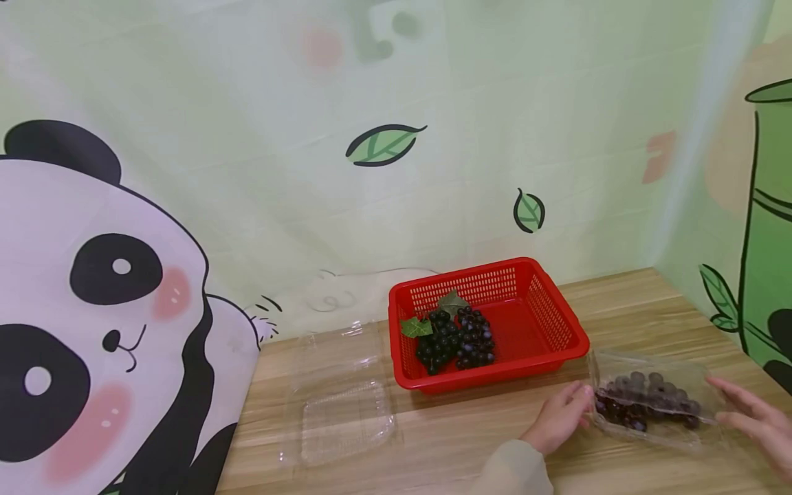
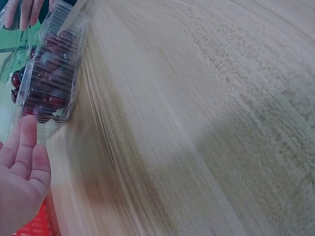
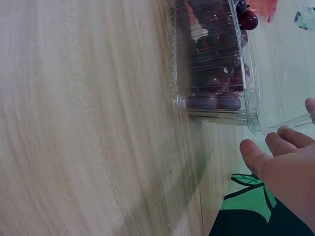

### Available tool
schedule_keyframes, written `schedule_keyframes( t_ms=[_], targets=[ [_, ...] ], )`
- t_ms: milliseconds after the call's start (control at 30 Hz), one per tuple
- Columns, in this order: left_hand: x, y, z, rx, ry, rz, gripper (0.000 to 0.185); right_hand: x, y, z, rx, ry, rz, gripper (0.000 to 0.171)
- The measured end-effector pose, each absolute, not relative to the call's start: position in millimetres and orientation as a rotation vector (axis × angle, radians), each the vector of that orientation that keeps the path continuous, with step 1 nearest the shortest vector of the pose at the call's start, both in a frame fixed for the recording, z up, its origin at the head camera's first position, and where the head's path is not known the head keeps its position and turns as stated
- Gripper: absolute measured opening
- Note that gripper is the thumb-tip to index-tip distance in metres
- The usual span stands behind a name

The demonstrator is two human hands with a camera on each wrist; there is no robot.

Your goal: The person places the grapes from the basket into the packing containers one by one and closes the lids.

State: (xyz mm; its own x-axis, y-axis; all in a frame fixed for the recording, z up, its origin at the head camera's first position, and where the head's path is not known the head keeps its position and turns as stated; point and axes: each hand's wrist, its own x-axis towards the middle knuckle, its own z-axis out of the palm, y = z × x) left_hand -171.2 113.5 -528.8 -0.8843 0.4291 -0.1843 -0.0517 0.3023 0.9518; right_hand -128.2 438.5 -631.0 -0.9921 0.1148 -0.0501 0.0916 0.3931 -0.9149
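A clear plastic clamshell box (image 1: 687,440) with a bunch of dark grapes (image 1: 656,399) inside rests at the front right of the table. Its lid stands raised over the grapes, as the right wrist view shows. My left hand (image 1: 559,416) is at the box's left end, fingers extended against the plastic; in the left wrist view its palm (image 2: 22,172) shows. At the opposite end is my right hand (image 1: 761,423), its fingers spread loosely. In the right wrist view the fingertips (image 3: 288,132) are at the lid's rim.
Behind the box stands a red plastic basket (image 1: 489,378), with dark grape bunches (image 1: 454,340) and green leaves at its left side. A second clear clamshell (image 1: 346,419) lies unfolded on the wooden table (image 1: 433,440) to the left. A panda-printed cloth (image 1: 297,206) hangs behind.
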Motion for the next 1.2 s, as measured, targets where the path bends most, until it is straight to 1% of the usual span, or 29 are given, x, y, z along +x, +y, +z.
schedule_keyframes(
  t_ms=[100, 200, 367, 467, 567, 933, 1200],
  targets=[
    [-171, 114, -530, 0.342, 2.176, 1.597, 0.049, -129, 437, -626, -0.237, -2.630, 1.793, 0.077],
    [-171, 114, -530, 0.330, 2.183, 1.573, 0.051, -128, 426, -605, -0.305, -2.725, 1.806, 0.087],
    [-171, 114, -531, 0.337, 2.219, 1.532, 0.052, -118, 398, -552, -0.336, -2.920, 1.741, 0.090],
    [-170, 115, -533, 0.339, 2.234, 1.521, 0.051, -113, 387, -533, -0.312, -2.988, 1.685, 0.088],
    [-170, 116, -536, 0.326, 2.240, 1.523, 0.049, -111, 384, -528, -0.273, -3.016, 1.645, 0.089],
    [-166, 124, -538, 0.337, 2.322, 1.528, 0.037, -111, 386, -533, -0.133, -3.053, 1.608, 0.090],
    [-162, 131, -539, 0.230, 2.278, 1.612, 0.030, -116, 388, -533, -0.133, -3.083, 1.704, 0.096]
  ],
)
